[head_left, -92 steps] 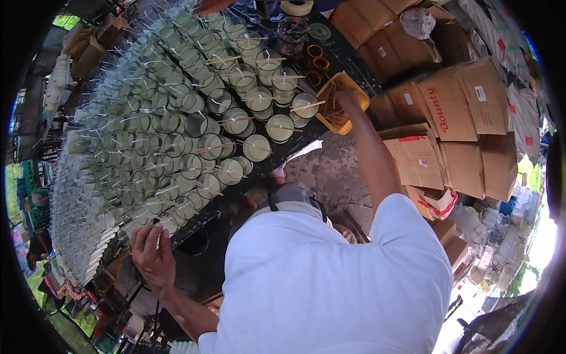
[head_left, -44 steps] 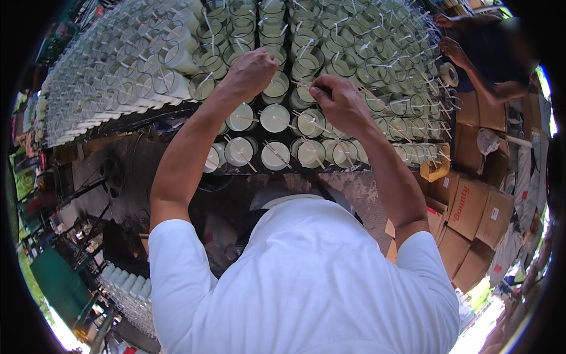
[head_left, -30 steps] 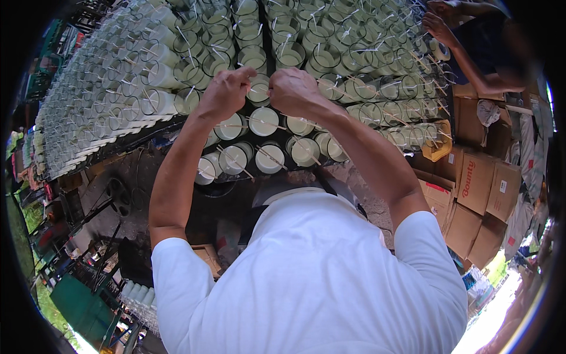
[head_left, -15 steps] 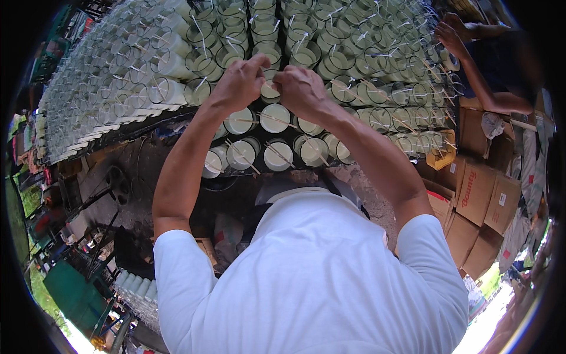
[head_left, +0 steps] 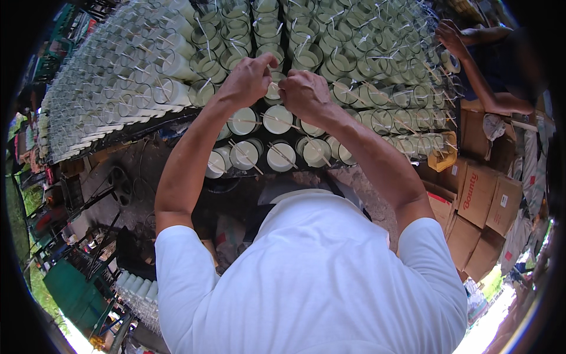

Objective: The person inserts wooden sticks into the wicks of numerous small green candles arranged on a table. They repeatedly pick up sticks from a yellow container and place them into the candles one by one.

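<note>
Glass, clear and round, filled with pale cream wax: that is the candle jar (head_left: 273, 89) both hands meet over, toward 12 o'clock of the view. The left hand (head_left: 247, 79) is curled nearly closed, fingertips pinched at the jar's rim; the right hand (head_left: 303, 94) is likewise half-clenched, knuckles up, fingers pressed to the same jar from the other side. What exactly they pinch is too small to tell, though thin pale sticks (head_left: 283, 154) lie across the neighbouring jars' mouths. The jar stands in a dense field of like jars (head_left: 147, 88), too many to count, packed in rows on a dark table (head_left: 177, 127). Four jars sit in the nearest row, just below the hands. At 2 o'clock another person's hand (head_left: 451, 35) reaches over the jars. At 3 to 4 o'clock, brown cardboard boxes (head_left: 477, 194) are stacked, at least four.
</note>
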Available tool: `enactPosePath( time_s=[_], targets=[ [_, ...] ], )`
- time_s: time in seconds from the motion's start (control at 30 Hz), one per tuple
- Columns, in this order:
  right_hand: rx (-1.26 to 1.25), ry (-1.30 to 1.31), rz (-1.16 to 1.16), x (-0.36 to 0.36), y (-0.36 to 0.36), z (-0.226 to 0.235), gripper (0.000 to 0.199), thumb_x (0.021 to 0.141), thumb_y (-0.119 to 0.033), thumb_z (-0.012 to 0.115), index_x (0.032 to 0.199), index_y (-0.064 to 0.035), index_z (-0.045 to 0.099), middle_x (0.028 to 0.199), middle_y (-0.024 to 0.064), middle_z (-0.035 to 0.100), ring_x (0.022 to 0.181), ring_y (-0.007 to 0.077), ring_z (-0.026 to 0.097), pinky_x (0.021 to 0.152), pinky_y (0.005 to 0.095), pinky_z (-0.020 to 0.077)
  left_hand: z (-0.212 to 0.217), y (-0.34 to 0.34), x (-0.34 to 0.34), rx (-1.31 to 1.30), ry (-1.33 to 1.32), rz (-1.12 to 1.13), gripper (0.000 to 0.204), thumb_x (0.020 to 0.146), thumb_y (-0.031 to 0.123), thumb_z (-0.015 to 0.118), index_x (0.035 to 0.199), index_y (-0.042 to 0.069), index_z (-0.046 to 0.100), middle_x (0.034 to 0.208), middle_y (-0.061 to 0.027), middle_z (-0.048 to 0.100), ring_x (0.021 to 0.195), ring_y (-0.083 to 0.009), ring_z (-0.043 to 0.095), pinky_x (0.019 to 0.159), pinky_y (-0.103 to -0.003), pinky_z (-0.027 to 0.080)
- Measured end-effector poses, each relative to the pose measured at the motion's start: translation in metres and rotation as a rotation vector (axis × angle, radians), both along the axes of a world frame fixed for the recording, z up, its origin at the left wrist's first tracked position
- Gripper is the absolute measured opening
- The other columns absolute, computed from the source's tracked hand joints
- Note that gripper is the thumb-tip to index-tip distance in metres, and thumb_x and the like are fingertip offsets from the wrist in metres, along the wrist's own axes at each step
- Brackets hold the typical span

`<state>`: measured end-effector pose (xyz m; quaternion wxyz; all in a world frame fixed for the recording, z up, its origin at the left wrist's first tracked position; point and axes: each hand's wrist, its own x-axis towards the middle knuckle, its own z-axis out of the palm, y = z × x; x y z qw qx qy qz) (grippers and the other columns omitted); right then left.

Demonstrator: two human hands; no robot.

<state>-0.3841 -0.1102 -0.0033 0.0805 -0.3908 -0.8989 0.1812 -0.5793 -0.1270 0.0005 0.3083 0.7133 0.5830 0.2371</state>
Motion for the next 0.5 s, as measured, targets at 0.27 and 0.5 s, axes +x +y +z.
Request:
enactPosePath(
  time_s=[0.27,0.5],
  targets=[
    [-0.023,-0.005,-0.029,-0.009,0.004,-0.008,0.017,0.086,-0.011,0.061,0.091,-0.0049,0.076,0.102,0.0150,0.070,0.101,0.0351,0.070,0.085,0.0482,0.0561,0.003,0.000,0.006,-0.075,-0.092,0.049,0.030,0.086,0.000,0.068,0.115,-0.003,0.059,0.092,-0.0174,0.075,0.088,-0.0320,0.074,0.081,-0.040,0.057],
    [0.109,-0.101,-0.024,-0.004,-0.010,0.007,0.020,0.087,-0.009,0.059,0.099,-0.0027,0.074,0.108,0.0173,0.067,0.104,0.0329,0.069,0.086,0.0469,0.0558,-0.005,-0.003,-0.009,-0.071,-0.078,0.100,0.031,0.087,0.003,0.069,0.115,-0.002,0.057,0.092,-0.0157,0.076,0.088,-0.0294,0.074,0.083,-0.040,0.057]
  ],
)
